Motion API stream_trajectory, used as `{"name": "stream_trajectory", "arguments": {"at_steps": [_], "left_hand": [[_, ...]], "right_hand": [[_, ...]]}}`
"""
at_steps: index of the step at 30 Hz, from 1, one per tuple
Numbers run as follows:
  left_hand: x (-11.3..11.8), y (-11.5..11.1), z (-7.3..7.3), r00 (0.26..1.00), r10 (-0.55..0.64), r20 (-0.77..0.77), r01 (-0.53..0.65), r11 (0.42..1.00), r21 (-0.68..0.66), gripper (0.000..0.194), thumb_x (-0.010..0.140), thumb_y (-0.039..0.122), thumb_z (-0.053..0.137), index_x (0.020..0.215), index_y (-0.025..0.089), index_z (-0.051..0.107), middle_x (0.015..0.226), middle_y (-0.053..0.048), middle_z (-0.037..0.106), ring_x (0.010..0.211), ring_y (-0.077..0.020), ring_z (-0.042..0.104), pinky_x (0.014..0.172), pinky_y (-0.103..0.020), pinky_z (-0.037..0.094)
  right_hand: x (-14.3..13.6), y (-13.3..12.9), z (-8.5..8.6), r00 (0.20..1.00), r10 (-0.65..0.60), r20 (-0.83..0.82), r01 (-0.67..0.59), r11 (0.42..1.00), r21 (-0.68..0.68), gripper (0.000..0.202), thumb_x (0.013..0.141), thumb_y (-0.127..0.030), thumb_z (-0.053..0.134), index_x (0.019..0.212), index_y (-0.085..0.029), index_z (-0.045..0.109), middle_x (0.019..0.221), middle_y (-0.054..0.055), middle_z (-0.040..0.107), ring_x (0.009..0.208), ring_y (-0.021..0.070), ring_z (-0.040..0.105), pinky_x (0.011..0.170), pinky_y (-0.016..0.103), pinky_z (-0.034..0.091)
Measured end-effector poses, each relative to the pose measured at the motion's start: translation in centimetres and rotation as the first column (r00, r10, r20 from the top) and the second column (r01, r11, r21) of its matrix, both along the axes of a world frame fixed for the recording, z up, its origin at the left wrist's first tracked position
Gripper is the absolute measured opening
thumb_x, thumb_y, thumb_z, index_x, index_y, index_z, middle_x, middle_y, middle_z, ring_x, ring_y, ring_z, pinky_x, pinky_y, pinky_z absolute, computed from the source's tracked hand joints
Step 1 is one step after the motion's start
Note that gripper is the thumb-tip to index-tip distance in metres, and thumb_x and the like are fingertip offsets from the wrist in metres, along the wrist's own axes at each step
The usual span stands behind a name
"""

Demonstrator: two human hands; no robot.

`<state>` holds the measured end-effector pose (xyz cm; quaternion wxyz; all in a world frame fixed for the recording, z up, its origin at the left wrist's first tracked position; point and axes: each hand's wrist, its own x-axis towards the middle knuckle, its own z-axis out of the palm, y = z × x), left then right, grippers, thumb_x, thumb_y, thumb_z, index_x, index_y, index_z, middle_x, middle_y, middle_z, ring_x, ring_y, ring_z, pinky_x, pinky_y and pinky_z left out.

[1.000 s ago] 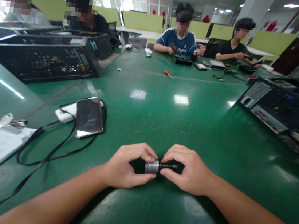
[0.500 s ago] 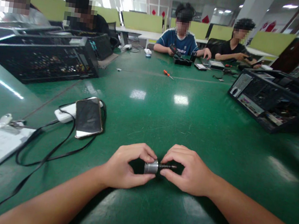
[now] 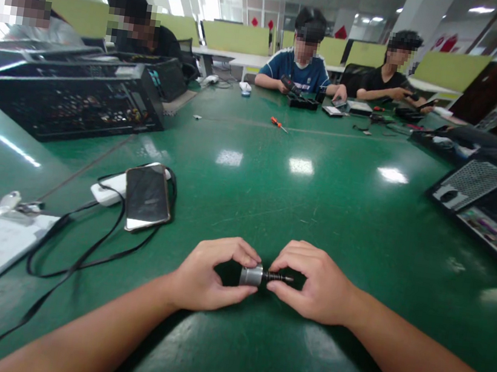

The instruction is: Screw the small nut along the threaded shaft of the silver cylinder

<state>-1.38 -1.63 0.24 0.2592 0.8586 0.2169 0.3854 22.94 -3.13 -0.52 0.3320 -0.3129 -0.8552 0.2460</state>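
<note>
My left hand [image 3: 209, 275] is closed on a small silver metal cylinder [image 3: 251, 276], pinched between thumb and fingers. From the cylinder's right end sticks out a thin dark shaft [image 3: 281, 278] with what looks like a spring wound round it and a narrow tip. The thumb and fingertips of my right hand [image 3: 322, 284] are closed round this shaft beside the cylinder. The part lies level, low over the green table [image 3: 246, 204] near its front edge; whether it touches the table I cannot tell.
Left lie a phone [image 3: 149, 194], a white power strip [image 3: 110, 191], a black strap [image 3: 77, 264] and a clipboard [image 3: 7, 240]. Open computer cases stand left [image 3: 72, 99] and right [image 3: 494, 200]. An orange screwdriver [image 3: 278, 124] lies ahead. Several people sit across the table.
The computer case on the right has shifted rightward and turned. The hand of the person opposite has moved slightly down. My hands and the metal part hold almost the same position.
</note>
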Motion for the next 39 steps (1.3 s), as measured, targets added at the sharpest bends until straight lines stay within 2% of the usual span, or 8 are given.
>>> {"name": "stream_trajectory", "arguments": {"at_steps": [7, 10, 20, 24, 29, 32, 35, 39], "left_hand": [[0.3, 0.0, -0.1, 0.998, -0.024, -0.062, 0.023, 1.000, -0.012, 0.042, 0.078, 0.009, 0.074, 0.118, 0.017, 0.069, 0.100, -0.009, 0.072, 0.089, -0.0175, 0.070, 0.080, -0.027, 0.056], [0.4, -0.1, -0.3, 0.995, -0.018, -0.101, 0.012, 0.998, -0.056, 0.041, 0.079, 0.009, 0.072, 0.119, 0.018, 0.070, 0.103, -0.009, 0.071, 0.091, -0.0176, 0.069, 0.080, -0.027, 0.055], [0.3, 0.0, 0.0, 0.946, -0.010, -0.325, -0.054, 0.981, -0.186, 0.031, 0.084, 0.036, 0.078, 0.110, 0.020, 0.072, 0.088, -0.002, 0.074, 0.079, -0.0150, 0.068, 0.072, -0.024, 0.050], [0.4, 0.0, 0.0, 0.947, 0.002, -0.321, -0.073, 0.975, -0.210, 0.032, 0.083, 0.040, 0.079, 0.107, 0.019, 0.073, 0.087, -0.003, 0.075, 0.077, -0.0161, 0.069, 0.070, -0.024, 0.049], [0.4, 0.0, 0.1, 0.968, 0.065, -0.241, -0.105, 0.982, -0.157, 0.028, 0.084, 0.036, 0.078, 0.106, 0.019, 0.074, 0.085, -0.004, 0.075, 0.074, -0.0165, 0.069, 0.068, -0.024, 0.050], [0.4, -0.1, 0.1, 0.978, 0.069, -0.197, -0.095, 0.987, -0.130, 0.028, 0.083, 0.032, 0.078, 0.107, 0.019, 0.074, 0.088, -0.005, 0.076, 0.078, -0.0172, 0.070, 0.070, -0.024, 0.052], [0.5, -0.1, 0.1, 0.981, 0.047, -0.188, -0.071, 0.990, -0.124, 0.025, 0.083, 0.029, 0.077, 0.106, 0.019, 0.075, 0.087, -0.005, 0.076, 0.077, -0.0172, 0.071, 0.071, -0.025, 0.053], [0.4, -0.1, 0.1, 0.983, 0.058, -0.175, -0.077, 0.992, -0.103, 0.023, 0.082, 0.026, 0.077, 0.104, 0.018, 0.076, 0.084, -0.006, 0.076, 0.075, -0.0171, 0.071, 0.069, -0.024, 0.054]], "right_hand": [[0.0, 0.2, -0.3, 1.000, -0.005, 0.030, 0.005, 1.000, 0.012, 0.009, 0.085, -0.024, 0.072, 0.090, -0.018, 0.067, 0.083, 0.003, 0.071, 0.079, 0.0178, 0.062, 0.078, 0.033, 0.044], [-0.1, 0.3, -0.4, 0.999, -0.002, 0.042, 0.001, 1.000, 0.008, 0.009, 0.084, -0.023, 0.071, 0.089, -0.018, 0.067, 0.082, 0.003, 0.071, 0.078, 0.0181, 0.062, 0.077, 0.033, 0.044], [-0.2, 0.4, -0.8, 0.999, 0.000, 0.050, 0.001, 1.000, -0.012, 0.010, 0.083, -0.024, 0.073, 0.090, -0.019, 0.069, 0.083, 0.003, 0.073, 0.078, 0.0183, 0.063, 0.077, 0.033, 0.045], [-0.1, 0.4, -0.9, 0.997, -0.032, 0.067, 0.034, 0.999, -0.029, 0.012, 0.083, -0.024, 0.074, 0.093, -0.020, 0.071, 0.085, 0.002, 0.073, 0.079, 0.0177, 0.064, 0.077, 0.032, 0.046], [-0.1, 0.3, -0.2, 0.991, -0.123, 0.055, 0.129, 0.982, -0.137, 0.024, 0.078, -0.032, 0.081, 0.098, -0.022, 0.074, 0.087, 0.002, 0.074, 0.080, 0.0176, 0.067, 0.076, 0.030, 0.049], [-0.1, 0.3, 0.1, 0.996, -0.079, 0.046, 0.086, 0.981, -0.177, 0.024, 0.080, -0.037, 0.079, 0.097, -0.020, 0.075, 0.088, 0.003, 0.075, 0.080, 0.0178, 0.068, 0.075, 0.029, 0.049], [-0.2, 0.3, -0.1, 0.999, -0.025, 0.026, 0.030, 0.982, -0.186, 0.017, 0.087, -0.033, 0.072, 0.095, -0.019, 0.075, 0.088, 0.004, 0.075, 0.079, 0.0162, 0.068, 0.075, 0.028, 0.048], [-0.2, 0.4, -0.4, 0.999, -0.026, 0.041, 0.032, 0.989, -0.146, 0.016, 0.089, -0.030, 0.070, 0.096, -0.018, 0.075, 0.086, 0.005, 0.074, 0.079, 0.0167, 0.066, 0.075, 0.029, 0.048]]}}
